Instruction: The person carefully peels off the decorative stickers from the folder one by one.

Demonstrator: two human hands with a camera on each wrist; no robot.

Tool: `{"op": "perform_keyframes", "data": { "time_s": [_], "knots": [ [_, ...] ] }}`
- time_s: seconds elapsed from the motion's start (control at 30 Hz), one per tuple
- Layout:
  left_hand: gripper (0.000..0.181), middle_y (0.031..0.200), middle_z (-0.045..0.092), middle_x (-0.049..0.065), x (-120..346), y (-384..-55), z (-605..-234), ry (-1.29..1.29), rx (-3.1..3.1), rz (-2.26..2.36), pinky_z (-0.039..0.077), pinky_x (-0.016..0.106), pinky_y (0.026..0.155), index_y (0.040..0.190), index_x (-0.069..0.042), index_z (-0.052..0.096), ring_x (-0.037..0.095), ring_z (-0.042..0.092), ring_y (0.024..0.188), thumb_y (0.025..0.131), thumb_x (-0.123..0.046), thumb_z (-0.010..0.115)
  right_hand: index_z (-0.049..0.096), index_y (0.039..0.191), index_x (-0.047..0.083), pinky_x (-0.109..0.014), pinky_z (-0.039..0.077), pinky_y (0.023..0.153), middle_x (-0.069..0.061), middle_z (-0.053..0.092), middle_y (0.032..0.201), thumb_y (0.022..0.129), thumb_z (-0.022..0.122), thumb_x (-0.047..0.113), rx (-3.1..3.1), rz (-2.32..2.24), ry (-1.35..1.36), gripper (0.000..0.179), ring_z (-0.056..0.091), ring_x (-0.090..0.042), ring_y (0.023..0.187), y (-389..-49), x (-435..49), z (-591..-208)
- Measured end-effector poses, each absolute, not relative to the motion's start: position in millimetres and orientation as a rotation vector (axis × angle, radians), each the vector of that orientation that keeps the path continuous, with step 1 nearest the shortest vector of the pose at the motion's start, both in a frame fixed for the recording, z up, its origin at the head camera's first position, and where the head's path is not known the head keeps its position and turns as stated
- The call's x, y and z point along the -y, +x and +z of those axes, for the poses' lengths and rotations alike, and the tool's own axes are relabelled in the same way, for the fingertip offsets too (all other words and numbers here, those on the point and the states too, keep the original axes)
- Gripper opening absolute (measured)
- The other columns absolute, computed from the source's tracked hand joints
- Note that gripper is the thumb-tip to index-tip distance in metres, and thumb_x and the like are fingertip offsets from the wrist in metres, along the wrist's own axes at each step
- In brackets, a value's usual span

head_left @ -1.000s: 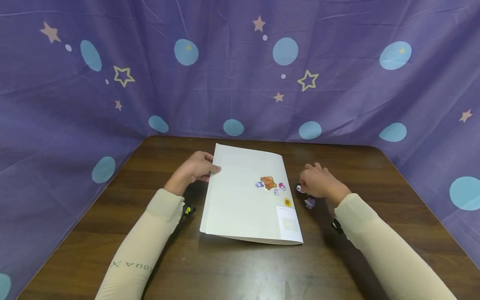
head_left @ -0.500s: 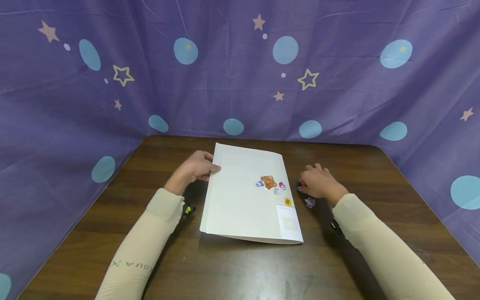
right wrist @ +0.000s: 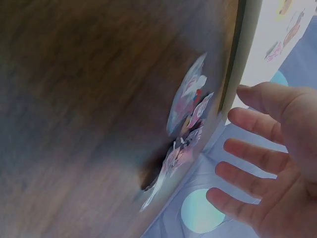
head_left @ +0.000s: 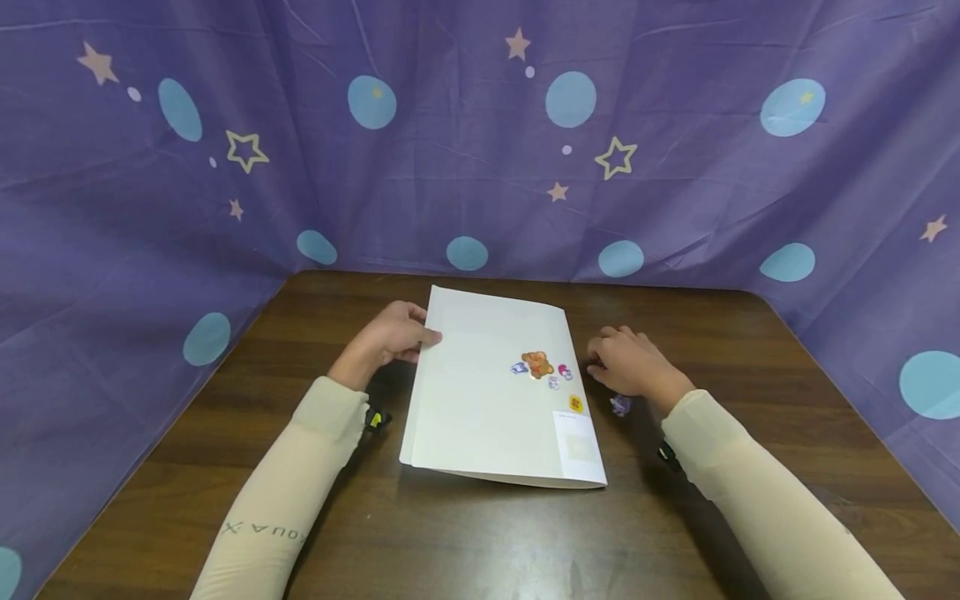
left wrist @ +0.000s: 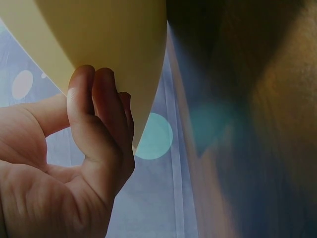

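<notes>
My left hand (head_left: 390,333) pinches the left edge of a white paper folder (head_left: 480,408), thumb on top and fingers curled underneath; the left wrist view shows those fingers (left wrist: 106,109) against its underside. A brown bear sticker (head_left: 537,364), a yellow sticker (head_left: 576,404) and several small purple and pink ones are on the folder's right half. Just right of it hovers my right hand (head_left: 630,362), fingers relaxed and holding nothing. Close by those fingers, a group of shiny stickers (right wrist: 184,148) lies on the table in the right wrist view. A purple sticker (head_left: 620,406) shows below the hand.
The dark wooden table (head_left: 480,542) reaches back to a purple curtain (head_left: 465,150) with stars and blue dots. A white label (head_left: 579,446) is at the folder's lower right corner. The folder's near edge bows slightly upward.
My right hand has lifted from the stickers and moved slightly left toward the folder, its fingers loosening. The left hand and the folder have stayed in place.
</notes>
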State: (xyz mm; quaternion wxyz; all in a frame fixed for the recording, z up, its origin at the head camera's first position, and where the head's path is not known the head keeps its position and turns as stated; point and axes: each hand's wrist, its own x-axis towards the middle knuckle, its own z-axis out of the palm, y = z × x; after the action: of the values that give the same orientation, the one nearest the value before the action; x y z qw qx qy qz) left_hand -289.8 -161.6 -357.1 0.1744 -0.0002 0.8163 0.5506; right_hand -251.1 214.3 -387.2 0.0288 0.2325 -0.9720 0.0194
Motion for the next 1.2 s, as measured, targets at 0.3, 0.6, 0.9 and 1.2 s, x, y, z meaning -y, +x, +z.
{"op": "perform_keyframes", "data": {
  "time_s": [0.3, 0.6, 0.9, 1.2],
  "knots": [
    [0.054, 0.111, 0.055, 0.019, 161.0, -290.3, -355.1, -0.002, -2.316, 1.554, 0.059, 0.028, 0.060, 0.141, 0.010, 0.041, 0.016, 0.064, 0.071, 0.095, -0.002, 0.069, 0.071, 0.120, 0.006, -0.061, 0.050, 0.096, -0.017, 0.065, 0.129, 0.098, 0.071, 0.027, 2.965, 0.197, 0.792, 0.030, 0.059, -0.039, 0.117, -246.1, -206.9, -387.0],
    [0.058, 0.114, 0.053, 0.019, 162.6, -289.9, -353.8, -0.022, -2.328, 1.533, 0.060, 0.029, 0.062, 0.143, 0.009, 0.040, 0.018, 0.063, 0.075, 0.095, -0.003, 0.069, 0.068, 0.130, 0.007, -0.065, 0.045, 0.103, -0.017, 0.062, 0.136, 0.098, 0.072, 0.031, 2.938, 0.180, 0.874, 0.040, 0.055, -0.042, 0.125, -240.9, -200.6, -387.4],
    [0.057, 0.111, 0.053, 0.018, 161.8, -290.9, -355.6, -0.013, -2.317, 1.541, 0.059, 0.028, 0.060, 0.142, 0.009, 0.040, 0.017, 0.063, 0.072, 0.095, -0.003, 0.069, 0.070, 0.128, 0.012, -0.067, 0.041, 0.106, -0.018, 0.056, 0.145, 0.095, 0.076, 0.028, 2.911, 0.119, 0.952, 0.038, 0.049, -0.043, 0.134, -237.9, -195.4, -383.2],
    [0.056, 0.111, 0.053, 0.017, 161.6, -290.2, -355.4, -0.012, -2.322, 1.539, 0.058, 0.027, 0.059, 0.142, 0.009, 0.040, 0.016, 0.062, 0.073, 0.095, -0.003, 0.069, 0.075, 0.119, 0.013, -0.062, 0.045, 0.102, -0.016, 0.062, 0.138, 0.095, 0.076, 0.023, 2.827, -0.050, 1.037, 0.026, 0.052, -0.041, 0.131, -237.7, -187.2, -381.2]
  ]
}}
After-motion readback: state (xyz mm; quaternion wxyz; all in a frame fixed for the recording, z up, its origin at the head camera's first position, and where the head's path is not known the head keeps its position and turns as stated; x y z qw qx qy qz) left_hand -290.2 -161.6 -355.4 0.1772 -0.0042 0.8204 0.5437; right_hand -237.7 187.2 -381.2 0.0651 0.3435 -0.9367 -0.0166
